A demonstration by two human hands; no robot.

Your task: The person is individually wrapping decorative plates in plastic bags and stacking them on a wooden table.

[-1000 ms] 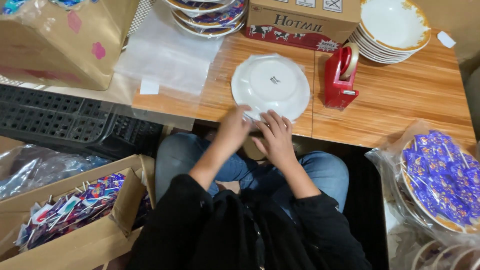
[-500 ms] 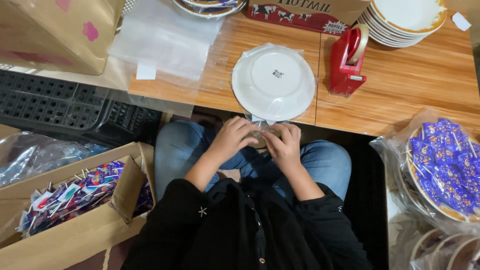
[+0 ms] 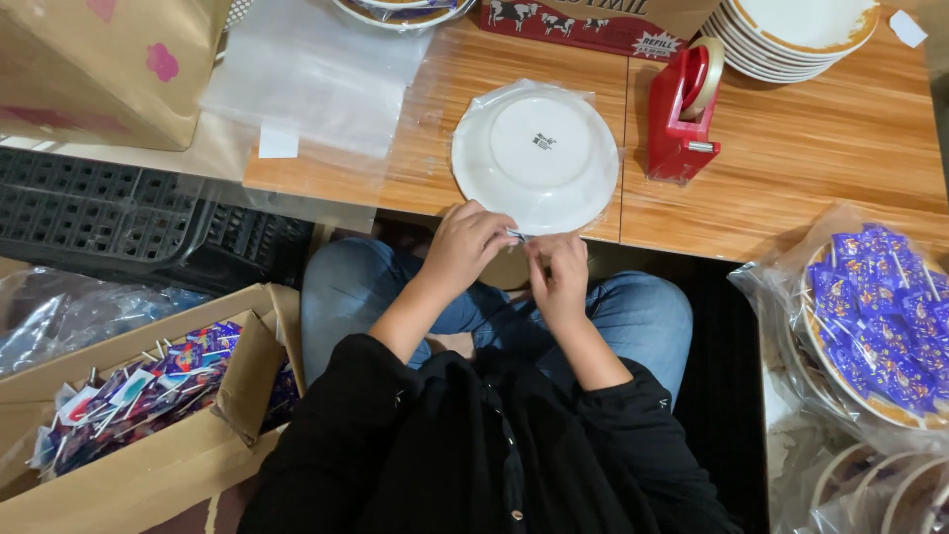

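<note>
A white plate [image 3: 535, 156] lies upside down inside clear plastic wrap near the front edge of the wooden table [image 3: 811, 168]. Just below its near rim, over my lap, my left hand [image 3: 473, 242] and my right hand [image 3: 560, 272] meet. Both pinch a small pale strip [image 3: 516, 235] between their fingertips; I cannot tell what it is made of. The left fingertips are almost touching the plate's wrapped rim. Black sleeves cover both my arms to the forearm.
A red tape dispenser [image 3: 682, 114] stands right of the plate, with stacked white plates [image 3: 791, 35] and a red carton [image 3: 593, 25] behind. Clear plastic sheets [image 3: 316, 74] lie at left. A cardboard box of colourful packets [image 3: 129, 396] sits lower left; a bagged plate of blue packets [image 3: 880, 316] sits right.
My hands have slipped off the plate's near rim to just below it and spread slightly apart. The plate has stayed where it was.
</note>
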